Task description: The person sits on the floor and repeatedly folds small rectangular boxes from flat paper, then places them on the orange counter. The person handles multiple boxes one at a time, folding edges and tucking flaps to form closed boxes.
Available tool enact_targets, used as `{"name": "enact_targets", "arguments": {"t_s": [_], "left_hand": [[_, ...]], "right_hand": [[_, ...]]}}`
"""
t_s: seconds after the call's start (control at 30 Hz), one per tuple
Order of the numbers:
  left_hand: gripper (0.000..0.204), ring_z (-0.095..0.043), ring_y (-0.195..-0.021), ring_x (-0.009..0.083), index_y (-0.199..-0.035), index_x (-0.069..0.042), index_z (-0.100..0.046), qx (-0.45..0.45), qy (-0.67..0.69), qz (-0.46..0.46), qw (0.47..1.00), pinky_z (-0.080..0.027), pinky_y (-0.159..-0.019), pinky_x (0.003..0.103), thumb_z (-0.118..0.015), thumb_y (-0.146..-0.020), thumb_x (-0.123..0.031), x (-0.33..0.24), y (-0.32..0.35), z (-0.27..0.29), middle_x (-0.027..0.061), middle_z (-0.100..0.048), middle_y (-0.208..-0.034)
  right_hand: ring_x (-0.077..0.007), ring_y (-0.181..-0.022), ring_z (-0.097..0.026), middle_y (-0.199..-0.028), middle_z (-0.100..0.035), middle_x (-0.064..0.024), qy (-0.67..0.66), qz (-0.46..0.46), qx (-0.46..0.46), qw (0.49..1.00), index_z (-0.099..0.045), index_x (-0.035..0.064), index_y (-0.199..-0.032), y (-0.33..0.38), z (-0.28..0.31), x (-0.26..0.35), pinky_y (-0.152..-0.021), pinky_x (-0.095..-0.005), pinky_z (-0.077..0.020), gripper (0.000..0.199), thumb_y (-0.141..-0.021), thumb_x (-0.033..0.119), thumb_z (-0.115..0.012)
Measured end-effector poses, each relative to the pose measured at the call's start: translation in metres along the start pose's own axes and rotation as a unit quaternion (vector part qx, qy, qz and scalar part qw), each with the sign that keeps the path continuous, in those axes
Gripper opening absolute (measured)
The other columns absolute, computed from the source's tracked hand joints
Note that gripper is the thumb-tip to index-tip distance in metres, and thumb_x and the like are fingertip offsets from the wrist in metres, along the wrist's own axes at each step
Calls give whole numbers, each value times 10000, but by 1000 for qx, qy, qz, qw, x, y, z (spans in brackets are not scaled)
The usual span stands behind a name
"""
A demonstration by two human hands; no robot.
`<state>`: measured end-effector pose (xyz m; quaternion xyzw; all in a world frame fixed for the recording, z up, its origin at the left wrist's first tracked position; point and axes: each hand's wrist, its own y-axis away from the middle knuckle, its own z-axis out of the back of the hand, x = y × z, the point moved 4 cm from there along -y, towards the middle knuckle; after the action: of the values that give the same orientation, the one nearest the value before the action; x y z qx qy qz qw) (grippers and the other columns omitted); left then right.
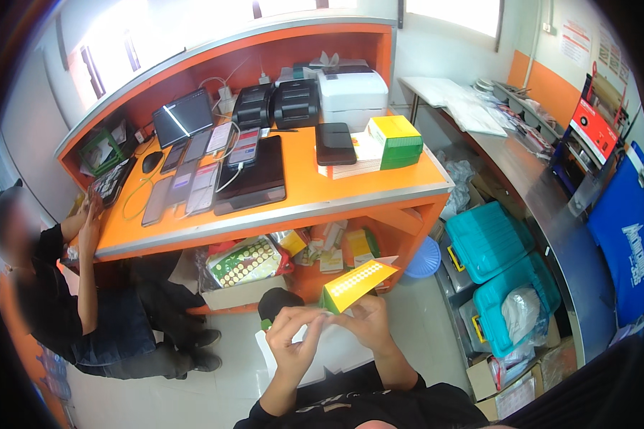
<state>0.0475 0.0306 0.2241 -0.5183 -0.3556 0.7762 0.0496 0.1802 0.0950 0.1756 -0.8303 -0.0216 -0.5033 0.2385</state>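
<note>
In front of my body I hold up a small yellow and green carton [358, 284] with rows of pale dots on its yellow face. An end flap sticks out at its upper right. My right hand [368, 325] grips its lower edge, fingers closed round it. The fingertips of my left hand [297, 336] are pinched together at the carton's lower left corner; whether they hold the carton itself or something small is too fine to make out. Below my hands lies a white surface [340, 355], with a black rounded thing [277, 304] beyond it.
On the orange desk [308, 193] lie several phones [182, 182], a black tablet [265, 196], printers [354, 93] and stacked yellow-green cartons [397, 139]. Another person [57, 300] sits at the left by a keypad device [113, 182]. Teal toolboxes [488, 239] stand at the right.
</note>
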Motion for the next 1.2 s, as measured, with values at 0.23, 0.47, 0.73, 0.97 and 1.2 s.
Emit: {"name": "enact_targets", "arguments": {"t_s": [0.23,0.47,0.73,0.97,1.2], "left_hand": [[80,-623,-728,165,-782,1,-697,-36,10,12,999,-466,-660,262,-730,-726,47,5,3,9,84,-663,-766],[103,-632,-725,177,-777,-2,-696,-34,-6,1,999,-472,-656,273,-739,-702,53,2,4,8,91,-664,-773],[137,-648,-725,191,-778,-3,-698,7,-13,-15,1000,-503,-669,288,-766,-667,38,0,5,16,100,-671,-773],[141,-663,-742,200,-789,-3,-705,65,-29,-33,997,-515,-676,284,-766,-669,38,2,5,19,107,-677,-791],[144,-673,-765,212,-812,-1,-706,80,-22,-8,997,-519,-678,290,-777,-690,23,3,5,16,116,-686,-810]], "right_hand": [[-131,-943,-617,-1008,-673,-85,22,19,44,999,-677,-26,-1007,1,-7,7,-855,-286,-462,214,-801,-15,-737],[-129,-926,-615,-998,-674,-85,34,8,36,999,-678,-25,-1005,3,-5,2,-841,-276,-455,210,-803,-11,-733],[-154,-857,-650,-906,-702,-68,225,114,97,963,-715,16,-953,6,-6,23,-767,-293,-490,228,-736,24,-787],[-190,-999,-641,-1060,-679,-123,192,-1,108,976,-670,-60,-1032,9,-2,18,-890,-320,-497,276,-765,-69,-736],[-152,-937,-665,-1003,-700,-102,101,-1,59,993,-683,-26,-1036,9,3,-1,-843,-289,-526,226,-812,-37,-709]]}}
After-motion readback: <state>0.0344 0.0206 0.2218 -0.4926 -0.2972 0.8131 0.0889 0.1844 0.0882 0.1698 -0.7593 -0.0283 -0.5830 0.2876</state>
